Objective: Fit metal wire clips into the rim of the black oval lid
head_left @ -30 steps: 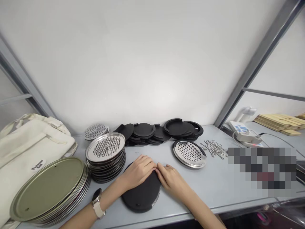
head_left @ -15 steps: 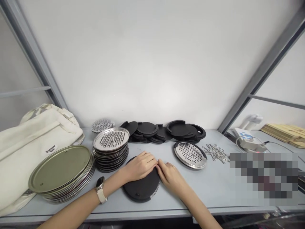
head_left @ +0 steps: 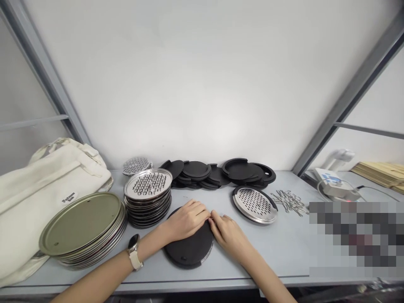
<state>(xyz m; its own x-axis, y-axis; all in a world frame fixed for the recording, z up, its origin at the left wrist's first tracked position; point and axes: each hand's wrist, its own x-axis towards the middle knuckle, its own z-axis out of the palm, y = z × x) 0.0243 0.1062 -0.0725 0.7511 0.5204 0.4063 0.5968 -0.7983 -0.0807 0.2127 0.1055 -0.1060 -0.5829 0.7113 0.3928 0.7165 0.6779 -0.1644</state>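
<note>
A round black cover [head_left: 191,249] lies on the grey table in front of me, with a thin silver edge showing at its lower right. Across its top rests my left hand [head_left: 189,221], fingers together and bent over the far right rim. My right hand [head_left: 227,230] is closed against that same rim, its fingertips meeting those of the left. Whatever small part may sit between the fingertips is hidden. To the right, a silver round grater [head_left: 255,205] sits in a black holder, beside a pile of small wire clips [head_left: 288,202].
A stack of round graters [head_left: 148,185] stands left of the hands, near a stack of olive-green lids [head_left: 83,223] and a cream cloth bag [head_left: 47,189]. Several black covers [head_left: 195,170] lie along the wall. A white device with a cable [head_left: 334,185] and wooden boards [head_left: 378,174] are at right.
The view has shifted slightly, so everything sits a little differently in the picture. Both hands keep their hold at the rim of the black cover, almost unmoved.
</note>
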